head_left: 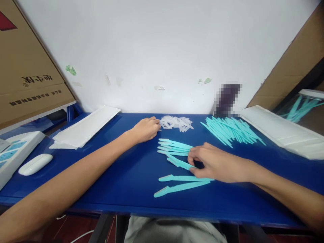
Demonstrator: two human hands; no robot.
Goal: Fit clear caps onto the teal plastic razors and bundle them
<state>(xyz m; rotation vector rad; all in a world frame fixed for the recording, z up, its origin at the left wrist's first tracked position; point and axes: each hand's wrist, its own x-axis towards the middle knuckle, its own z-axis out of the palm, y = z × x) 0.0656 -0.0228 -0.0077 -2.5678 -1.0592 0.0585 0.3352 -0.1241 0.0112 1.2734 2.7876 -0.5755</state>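
Note:
My left hand rests on the blue table, fingers curled in a pinch at the edge of a small heap of clear plastic caps. My right hand is closed on one teal razor-like stick, its tip pointing left. Beside it lies a row of several capped teal sticks. Two more teal sticks lie nearer the table's front edge. A larger pile of teal sticks lies at the back right.
A stack of white sheets lies at the left, another white stack at the right. A white mouse and a white device sit far left. Cardboard boxes lean on both sides; a white wall stands behind.

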